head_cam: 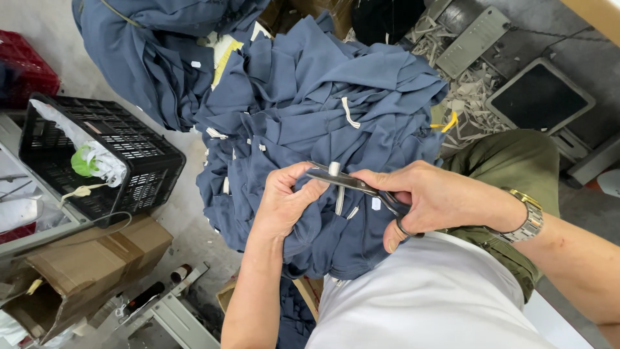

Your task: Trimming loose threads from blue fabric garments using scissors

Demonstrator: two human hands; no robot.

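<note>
The right hand (439, 197) grips scissors (352, 183), fingers through the handles. The blades lie nearly level, tips pointing left and closing on a white drawstring (336, 184). The left hand (284, 200) is curled shut, pinching navy fabric (323, 116) beside the tips, above the lap.

Below me is a grey concrete floor (187, 236). On it lies a big pile of dark blue garments (310, 116), spreading from the far left toward its middle. At the left stands a black plastic crate (139, 161), with a brown cardboard box (90, 265) beside it. At the far right lie pale fabric scraps (475, 97).
</note>
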